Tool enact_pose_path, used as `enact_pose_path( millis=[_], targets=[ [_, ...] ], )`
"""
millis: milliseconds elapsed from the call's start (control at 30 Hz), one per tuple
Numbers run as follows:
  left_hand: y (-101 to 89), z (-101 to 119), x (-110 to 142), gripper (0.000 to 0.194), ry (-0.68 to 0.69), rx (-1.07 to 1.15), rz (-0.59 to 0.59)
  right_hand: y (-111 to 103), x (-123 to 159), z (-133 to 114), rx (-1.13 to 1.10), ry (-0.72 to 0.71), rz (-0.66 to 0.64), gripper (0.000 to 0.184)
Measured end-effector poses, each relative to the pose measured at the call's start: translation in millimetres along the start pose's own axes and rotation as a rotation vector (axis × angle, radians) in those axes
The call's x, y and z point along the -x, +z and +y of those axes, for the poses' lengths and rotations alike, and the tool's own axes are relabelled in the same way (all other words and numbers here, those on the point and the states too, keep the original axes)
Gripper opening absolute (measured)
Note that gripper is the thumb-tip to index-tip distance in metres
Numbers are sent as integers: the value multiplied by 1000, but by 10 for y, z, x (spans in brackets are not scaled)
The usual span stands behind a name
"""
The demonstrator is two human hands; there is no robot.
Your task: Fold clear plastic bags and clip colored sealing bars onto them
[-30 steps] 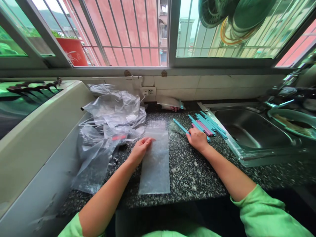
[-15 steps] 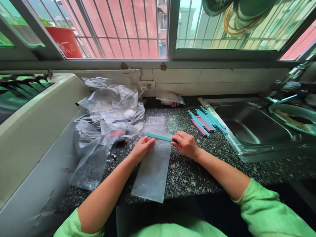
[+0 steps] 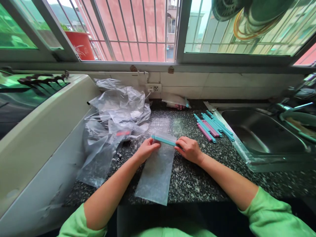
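Note:
A long clear plastic bag (image 3: 156,171) lies flat on the speckled dark counter (image 3: 197,177), reaching to its front edge. Across the bag's far part lies a teal stick (image 3: 164,140). My left hand (image 3: 146,149) pinches the stick's left end together with the bag. My right hand (image 3: 189,149) grips the stick's right end, fingers curled. To the right, by the sink's rim, sits a pile of several teal and pink sticks (image 3: 212,125).
A heap of crumpled clear bags (image 3: 113,121) fills the counter's left. A steel sink (image 3: 264,135) is on the right. A white appliance side (image 3: 41,138) walls the left. A wall socket (image 3: 153,88) and a small packet (image 3: 176,102) sit below the barred window.
My right hand took a teal stick from the pile and carried it left onto the bag. My left hand now holds its other end.

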State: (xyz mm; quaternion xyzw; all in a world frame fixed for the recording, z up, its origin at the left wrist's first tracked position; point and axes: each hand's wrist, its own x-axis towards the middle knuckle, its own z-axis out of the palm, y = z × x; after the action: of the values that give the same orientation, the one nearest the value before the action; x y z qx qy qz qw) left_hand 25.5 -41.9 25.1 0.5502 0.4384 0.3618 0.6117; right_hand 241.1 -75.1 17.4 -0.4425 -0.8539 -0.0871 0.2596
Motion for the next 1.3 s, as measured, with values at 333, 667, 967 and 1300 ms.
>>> enact_pose_path(
  millis=[333, 667, 967, 1300],
  targets=[
    [-15, 24, 10, 18, 13, -29, -15, 38, 6, -2, 30, 7, -49, 22],
    [-7, 60, -5, 20, -7, -38, -15, 93, 14, -5, 21, 51, -158, 13],
    [-21, 31, -11, 17, -7, -27, -8, 123, 20, -1, -16, 79, -132, 7],
    [-57, 12, -16, 26, -18, 68, 3, 154, 38, 25, -31, 98, -112, 6]
  ],
)
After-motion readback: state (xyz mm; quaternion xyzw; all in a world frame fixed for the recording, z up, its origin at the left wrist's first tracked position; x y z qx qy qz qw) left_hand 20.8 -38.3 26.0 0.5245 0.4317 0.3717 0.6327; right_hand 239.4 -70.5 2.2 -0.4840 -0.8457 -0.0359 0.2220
